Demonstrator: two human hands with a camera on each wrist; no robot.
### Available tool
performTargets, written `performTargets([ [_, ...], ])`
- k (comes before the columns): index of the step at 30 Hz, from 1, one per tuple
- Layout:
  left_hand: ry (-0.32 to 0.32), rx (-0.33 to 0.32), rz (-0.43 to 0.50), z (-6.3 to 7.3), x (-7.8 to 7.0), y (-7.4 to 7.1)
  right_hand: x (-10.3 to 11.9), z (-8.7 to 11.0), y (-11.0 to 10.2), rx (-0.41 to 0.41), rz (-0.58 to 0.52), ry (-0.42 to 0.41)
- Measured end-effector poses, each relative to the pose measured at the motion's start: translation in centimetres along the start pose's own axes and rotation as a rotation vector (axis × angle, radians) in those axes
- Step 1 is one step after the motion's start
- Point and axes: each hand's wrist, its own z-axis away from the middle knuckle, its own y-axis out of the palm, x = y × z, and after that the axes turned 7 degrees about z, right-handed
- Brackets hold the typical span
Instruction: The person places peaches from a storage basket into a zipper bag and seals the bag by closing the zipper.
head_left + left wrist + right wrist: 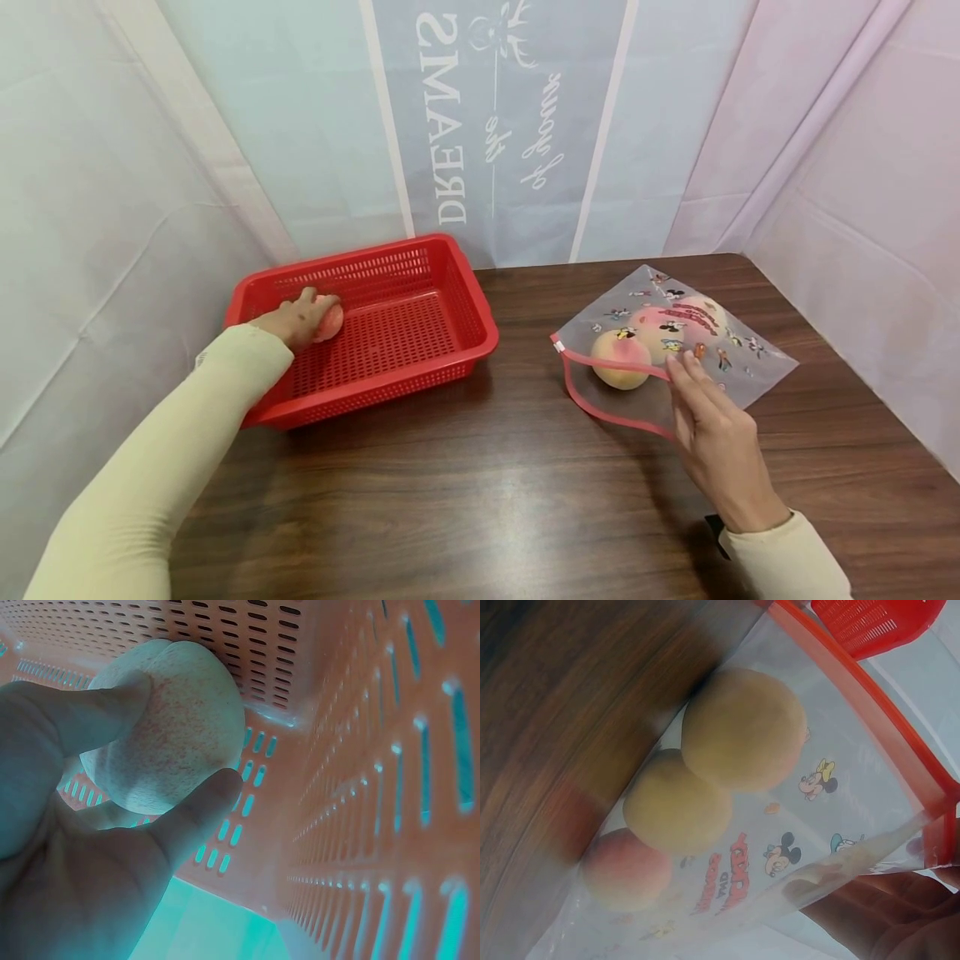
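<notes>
In the head view my left hand reaches into a red plastic basket and grips a pinkish peach near its left end. Up close in the left wrist view, thumb and fingers curl round that peach, beside the slotted walls. My right hand pinches the red-edged mouth of a clear zip bag printed with cartoon figures. Its mouth gapes toward me, and three peaches lie inside. From the right wrist, the nearest bagged peach sits closest to the mouth. The right thumb is hidden in the head view.
Basket and bag both rest on a dark wooden table, with a stretch of bare wood between them. A printed grey-blue cloth hangs behind the table. Pale cloth walls rise on either side.
</notes>
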Motion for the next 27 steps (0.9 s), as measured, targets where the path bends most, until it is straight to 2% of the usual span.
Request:
performTargets([
  [7,0.033,-0.027,-0.029,0.0,-0.18,-0.16,0.06,-0.13,0.08,-0.011,-0.011,-0.006],
  [13,0.052,-0.025,-0.063,0.25,-0.38,-0.08,0.06,-0.13,0.07,-0.009,-0.013,-0.009],
  [27,0.076,-0.048,-0.05,0.68,-0.69,-0.09,0.25,-0.32,-0.11,0.029,0.0,0.011],
])
